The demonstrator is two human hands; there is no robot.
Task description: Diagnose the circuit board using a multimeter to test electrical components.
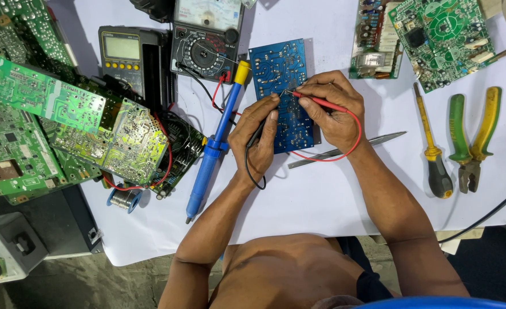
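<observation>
While both arms reach out over the white table [321, 200], the left hand [259, 134] pinches a thin black probe [260, 130], and its fingers are closed tight on it. The right hand [333, 109] pinches a red probe [317, 101] the same way, fingers shut around it. Both probe tips touch the blue board [280, 71], which lies flat under the two hands, partly hidden by them. A red wire [353, 143] loops around the right hand. Tweezers [373, 142] lie just beside that wrist. A blue pump tool [216, 143] rests left of the left hand. Farther right lie a screwdriver [433, 154] and pliers [473, 140]. Beyond the board sits a dial meter [204, 43].
</observation>
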